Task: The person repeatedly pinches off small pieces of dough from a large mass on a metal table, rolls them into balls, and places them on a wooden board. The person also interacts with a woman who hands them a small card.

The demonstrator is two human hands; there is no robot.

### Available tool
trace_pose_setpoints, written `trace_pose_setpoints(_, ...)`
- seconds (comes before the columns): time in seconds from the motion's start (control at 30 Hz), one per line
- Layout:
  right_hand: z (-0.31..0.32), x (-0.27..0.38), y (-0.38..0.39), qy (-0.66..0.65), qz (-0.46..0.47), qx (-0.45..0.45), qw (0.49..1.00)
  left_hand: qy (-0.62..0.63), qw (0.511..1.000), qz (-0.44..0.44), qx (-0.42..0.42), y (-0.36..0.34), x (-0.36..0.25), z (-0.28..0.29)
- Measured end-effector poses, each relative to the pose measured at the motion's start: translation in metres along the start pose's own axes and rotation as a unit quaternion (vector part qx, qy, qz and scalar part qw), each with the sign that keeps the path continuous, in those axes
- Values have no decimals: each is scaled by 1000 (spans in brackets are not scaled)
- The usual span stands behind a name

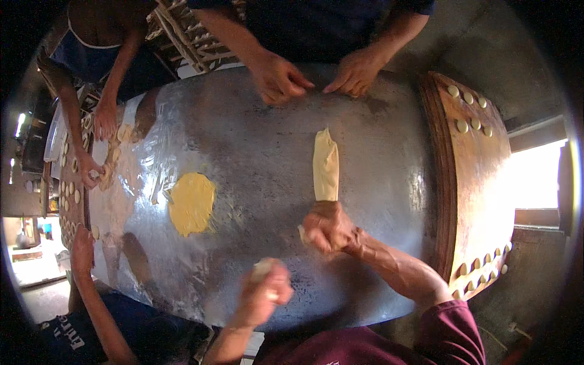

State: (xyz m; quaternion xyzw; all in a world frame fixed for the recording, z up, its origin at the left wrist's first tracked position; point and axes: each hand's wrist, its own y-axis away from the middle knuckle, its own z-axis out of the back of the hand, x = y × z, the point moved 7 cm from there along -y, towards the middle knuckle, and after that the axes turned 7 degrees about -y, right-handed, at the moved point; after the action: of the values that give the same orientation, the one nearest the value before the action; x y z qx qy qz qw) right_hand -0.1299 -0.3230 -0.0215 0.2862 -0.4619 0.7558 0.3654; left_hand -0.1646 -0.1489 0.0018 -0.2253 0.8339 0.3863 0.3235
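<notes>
A long pale strip of dough (326,164) lies on the dark, smooth tabletop (261,164), pointing away from me. Closed around its near end is my right hand (328,228), and a little dough shows at the left side of the fist. My left hand (264,295), nearer to me and slightly blurred, is curled with a small pale lump of dough (263,267) showing at its top. To the left of both hands, a flat patch of soft yellow fat or paste (192,204) is spread on the tabletop.
On the right, a wooden board (474,182) carries several small dough rounds (468,98). Opposite, a co-worker's hands (280,79) are at the far edge. Others work at left, one with hands on dough (109,164), beside a tray of rounds (70,188); another's hand (82,252) is nearer.
</notes>
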Motion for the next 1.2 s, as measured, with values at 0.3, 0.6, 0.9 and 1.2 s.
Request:
trace_pose_setpoints(0.3, -26, 78, 60, 40, -79, -51, 995, -188, 965, -55, 174, -203, 14, -80)
trace_pose_setpoints(0.6, 5, 145, 168, 155, -277, -193, 928, -397, 884, -209, 130, -21, 72, -87)
trace_pose_setpoints(0.9, 23, 130, 140, 323, -299, -94, 893, -662, 631, -364, -175, 15, 65, -37)
trace_pose_setpoints(1.2, 29, 108, 136, 372, -263, -16, 890, -770, 531, -324, -146, 10, 52, -23)
